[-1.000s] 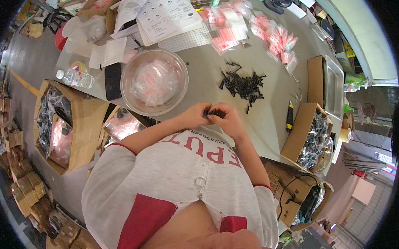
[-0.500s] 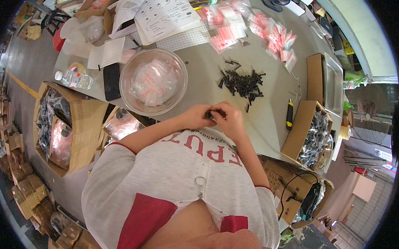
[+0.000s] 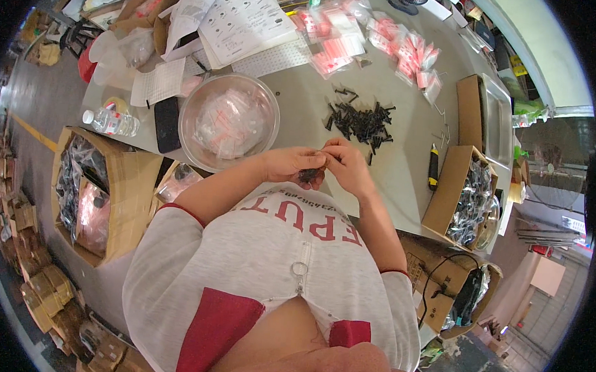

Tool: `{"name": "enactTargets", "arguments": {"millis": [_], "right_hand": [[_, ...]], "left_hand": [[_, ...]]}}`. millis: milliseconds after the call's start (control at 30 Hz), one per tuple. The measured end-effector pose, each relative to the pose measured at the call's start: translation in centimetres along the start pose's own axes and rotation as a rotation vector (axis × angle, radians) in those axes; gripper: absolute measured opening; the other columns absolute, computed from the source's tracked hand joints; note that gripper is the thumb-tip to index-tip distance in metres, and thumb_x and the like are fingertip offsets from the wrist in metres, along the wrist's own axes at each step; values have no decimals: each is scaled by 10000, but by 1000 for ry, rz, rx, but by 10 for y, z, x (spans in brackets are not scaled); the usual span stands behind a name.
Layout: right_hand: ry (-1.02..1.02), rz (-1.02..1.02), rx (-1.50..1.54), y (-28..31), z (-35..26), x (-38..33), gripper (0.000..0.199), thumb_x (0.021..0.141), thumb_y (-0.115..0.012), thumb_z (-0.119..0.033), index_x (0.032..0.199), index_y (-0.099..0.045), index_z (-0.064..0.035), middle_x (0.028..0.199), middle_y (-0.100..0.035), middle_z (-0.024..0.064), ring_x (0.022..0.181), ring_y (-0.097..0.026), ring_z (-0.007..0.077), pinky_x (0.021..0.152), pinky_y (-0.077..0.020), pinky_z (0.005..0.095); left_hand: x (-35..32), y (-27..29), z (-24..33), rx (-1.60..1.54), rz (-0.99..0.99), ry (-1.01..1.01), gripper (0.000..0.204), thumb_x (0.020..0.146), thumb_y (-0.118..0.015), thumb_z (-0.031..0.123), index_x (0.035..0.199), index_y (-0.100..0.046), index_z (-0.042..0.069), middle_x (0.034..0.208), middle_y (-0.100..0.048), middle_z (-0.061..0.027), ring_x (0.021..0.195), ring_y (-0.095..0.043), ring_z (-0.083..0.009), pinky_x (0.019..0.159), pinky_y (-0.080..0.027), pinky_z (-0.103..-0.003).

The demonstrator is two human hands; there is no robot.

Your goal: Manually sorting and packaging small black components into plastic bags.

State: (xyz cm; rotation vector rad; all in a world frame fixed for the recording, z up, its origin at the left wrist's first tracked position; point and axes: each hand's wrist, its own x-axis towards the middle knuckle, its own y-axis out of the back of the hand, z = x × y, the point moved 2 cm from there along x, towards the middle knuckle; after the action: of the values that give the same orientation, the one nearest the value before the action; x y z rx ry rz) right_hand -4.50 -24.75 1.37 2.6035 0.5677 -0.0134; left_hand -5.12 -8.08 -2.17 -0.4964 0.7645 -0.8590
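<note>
Close in front of my chest, my left hand (image 3: 295,164) is curled around a small dark bunch (image 3: 307,176) that looks like black screws. My right hand (image 3: 346,168) meets it, with thumb and fingers pinched together at the left thumb and fingertips. Whatever is in that pinch is too small to make out. Beyond my right hand lies a loose pile of black screws (image 3: 364,122) on the grey table (image 3: 301,113). To the left of my hands stands a round clear bowl (image 3: 185,124) holding small clear plastic bags (image 3: 229,124) with red marks.
Red-and-white zip bags (image 3: 413,55) lie at the far side. Printed sheets (image 3: 245,24) are at the far left. A phone (image 3: 168,124) and bottle (image 3: 113,121) sit beside the bowl. On the right are a yellow-black cutter (image 3: 433,166) and a cardboard box (image 3: 443,202) of bagged parts.
My right fingers have moved slightly up to the left hand's fingertips. My left hand has turned, so the dark bunch shows more, lower in the palm. The screw pile looks unchanged.
</note>
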Motion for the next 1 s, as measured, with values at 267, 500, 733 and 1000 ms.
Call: {"name": "enactTargets", "arguments": {"millis": [267, 500, 733, 1000], "right_hand": [[181, -130, -123, 12, -39, -11, 156, 768, -658, -101, 919, -684, -76, 1171, -512, 135, 1075, -473, 329, 725, -479, 355], [321, 121, -144, 25, -49, -21, 158, 669, -726, -5, 786, -628, -43, 1035, -580, 127, 884, -601, 296, 661, -508, 343], [172, 190, -60, 25, -40, -30, 180, 663, -730, 21, 799, -614, -1, 770, -616, 113, 661, -624, 268, 596, -494, 319], [166, 229, -220, 19, -40, -32, 128, 734, -693, -33, 840, -624, -17, 798, -615, 137, 717, -609, 307, 610, -478, 373]], "left_hand": [[-8, -12, 15, 7, -6, -37, 490, 896, -524, 502, 1137, -527, 75, 917, -584, -40, 843, -582, -155, 719, -481, -295], [-5, -20, 23, 453, 19, -494, 401, 870, -643, 251, 1179, -522, 26, 988, -593, -61, 918, -556, -129, 818, -458, -309], [-13, -20, 21, 521, 259, -584, 206, 871, -626, 145, 1008, -632, -9, 994, -642, -83, 890, -583, -133, 773, -474, -310], [-21, -45, 30, 1152, 578, -809, 72, 821, -594, 80, 863, -582, 23, 855, -572, -137, 796, -552, -334, 693, -458, -390]]}}
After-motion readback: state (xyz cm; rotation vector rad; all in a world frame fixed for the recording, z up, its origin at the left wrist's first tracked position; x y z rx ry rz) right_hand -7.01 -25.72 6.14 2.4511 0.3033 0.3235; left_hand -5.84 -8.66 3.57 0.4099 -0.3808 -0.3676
